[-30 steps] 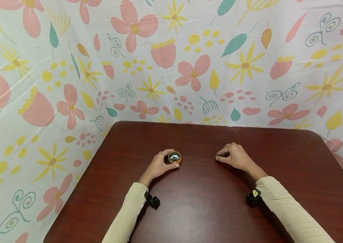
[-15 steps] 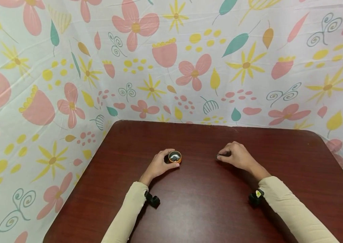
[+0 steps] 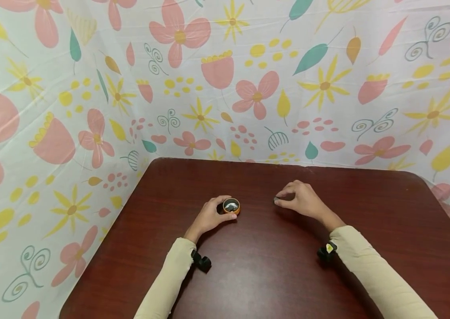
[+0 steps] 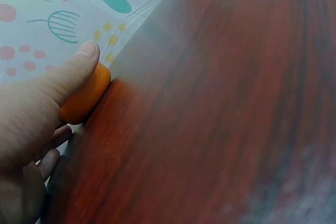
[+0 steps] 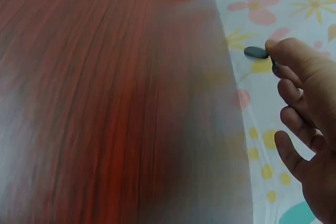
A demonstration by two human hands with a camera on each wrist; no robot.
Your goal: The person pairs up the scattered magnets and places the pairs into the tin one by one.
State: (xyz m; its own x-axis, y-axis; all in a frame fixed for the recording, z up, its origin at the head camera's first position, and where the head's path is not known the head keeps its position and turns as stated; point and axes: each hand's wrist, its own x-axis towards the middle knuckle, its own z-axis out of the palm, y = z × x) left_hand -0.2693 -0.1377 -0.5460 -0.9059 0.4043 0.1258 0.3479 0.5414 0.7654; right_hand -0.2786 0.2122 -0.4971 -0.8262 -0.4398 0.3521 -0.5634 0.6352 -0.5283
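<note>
Bright, even overhead light across the head view, sharp centre, floral backdrop [image 3: 225, 79] bowing toward 9 and 3 o'clock. Soft sheen on the dark table [image 3: 273, 274] at 6 o'clock, faint shadows beneath both sleeves. Wrist views hazy, wood grain smeared, near fingers out of focus.

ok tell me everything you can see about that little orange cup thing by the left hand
The orange cup is a small, low, round container with a smooth, matte-looking orange wall and an open top. Inside shows something dark with a pale glint; what it is cannot be told. It stands upright on the dark red-brown wooden table, left of the middle. The left hand curls round its near and left sides, the thumb pressed against the wall, as the left wrist view shows. The right hand is apart from it, pinching a small dark flat piece.
</note>
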